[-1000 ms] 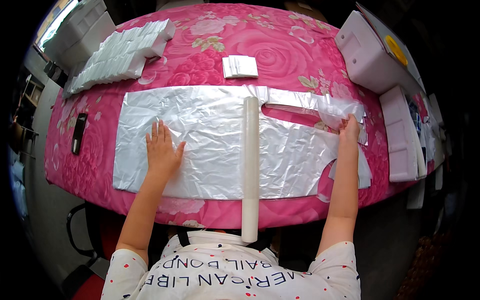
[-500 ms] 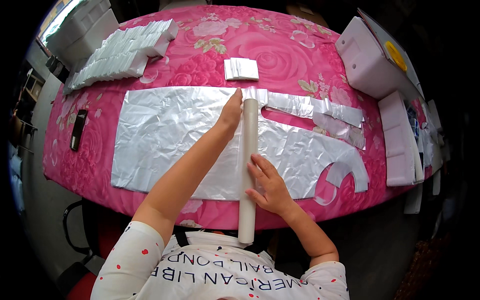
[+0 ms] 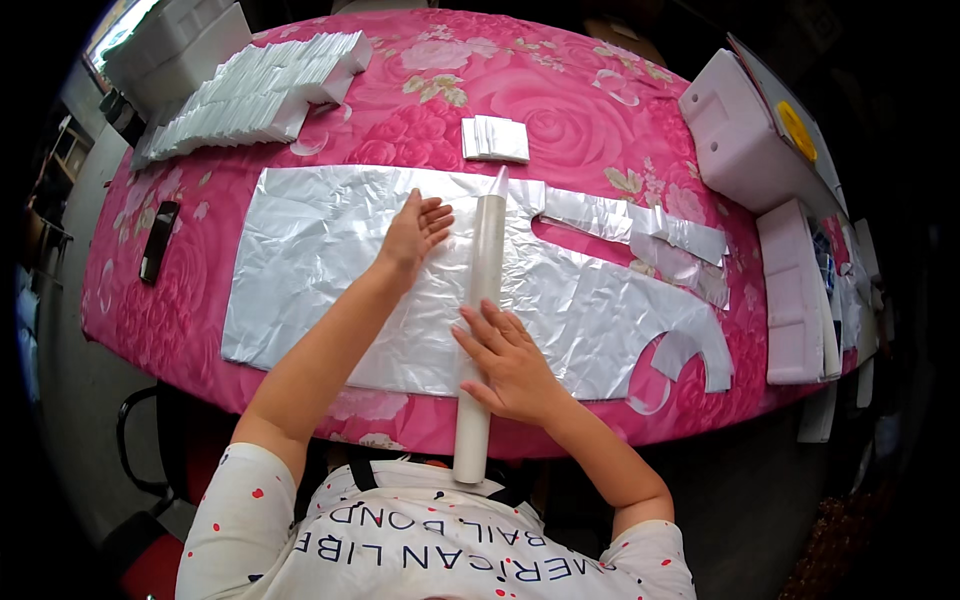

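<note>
A thin, silvery-white plastic sheet (image 3: 310,270) lies crinkled and flat before me, cut with strap-like strips and a curved notch at its right end. Across its middle rests a long pale tube (image 3: 484,270), one end pointing at me and overhanging the table's near edge. The fingers of my right hand (image 3: 508,365) are spread flat on the tube from its right side. To the left of the tube, my left hand (image 3: 412,238) is open over the sheet, fingers a little apart and nothing in them. Beyond the sheet sits a small stack of folded silvery-white packets (image 3: 495,139).
Many more folded packets (image 3: 250,100) stand in rows at the far left, beside white foam boxes (image 3: 180,60). A dark, narrow object (image 3: 159,243) lies at left. At right are a foam box (image 3: 725,130), a yellow ring (image 3: 796,120) and a foam lid (image 3: 790,290).
My left hand has left the tube's far end and moved left and nearer. The tube has shifted slightly left and tilted, with my right hand moving along with it.
</note>
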Motion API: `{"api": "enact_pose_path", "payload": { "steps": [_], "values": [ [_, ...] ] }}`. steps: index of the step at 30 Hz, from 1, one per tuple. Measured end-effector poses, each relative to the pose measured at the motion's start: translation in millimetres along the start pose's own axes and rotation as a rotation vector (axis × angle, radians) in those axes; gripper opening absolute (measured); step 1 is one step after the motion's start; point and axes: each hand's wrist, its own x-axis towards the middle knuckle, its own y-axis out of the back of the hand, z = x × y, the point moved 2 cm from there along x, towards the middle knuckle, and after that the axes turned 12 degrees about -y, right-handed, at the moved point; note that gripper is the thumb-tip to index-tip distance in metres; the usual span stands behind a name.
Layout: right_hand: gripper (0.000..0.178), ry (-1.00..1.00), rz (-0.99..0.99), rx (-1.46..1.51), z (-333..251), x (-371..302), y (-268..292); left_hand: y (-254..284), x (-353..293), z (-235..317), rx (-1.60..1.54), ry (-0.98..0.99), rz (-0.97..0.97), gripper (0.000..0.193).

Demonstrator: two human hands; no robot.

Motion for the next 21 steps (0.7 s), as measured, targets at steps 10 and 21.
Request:
{"api": "enact_pose_path", "payload": {
  "steps": [10,21],
  "values": [
    [0.042,0.507,-0.186,0.741,-124,84,-39,184,-123,89,0.414,-0.271,0.090,0.053],
    [0.039,0.517,-0.024,0.115,-115,164,-93,239,-235,80,0.594,-0.234,0.146,0.040]
  ]
}}
